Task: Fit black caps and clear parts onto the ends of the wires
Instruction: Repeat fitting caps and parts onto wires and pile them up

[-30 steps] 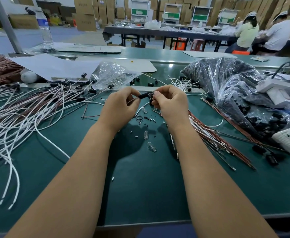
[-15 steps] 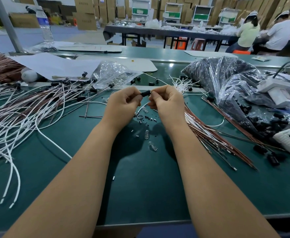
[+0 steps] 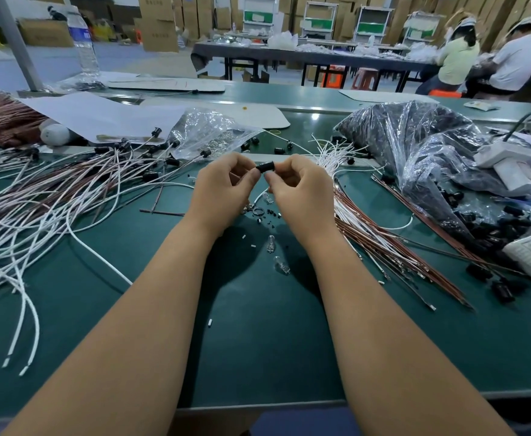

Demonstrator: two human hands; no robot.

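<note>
Head view: the left hand (image 3: 223,187) and right hand (image 3: 302,187) both pinch one black cap (image 3: 265,167) between their fingertips, raised above the green bench (image 3: 258,341). A second ago the hands sat a little apart with a wire end visible; now they have closed together, so the cap looks nearly seated. Clear parts (image 3: 271,243) lie just below the grip.

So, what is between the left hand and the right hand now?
In the head view, a black cap spans the gap: the left hand and the right hand each pinch one end, above the green table.
</note>
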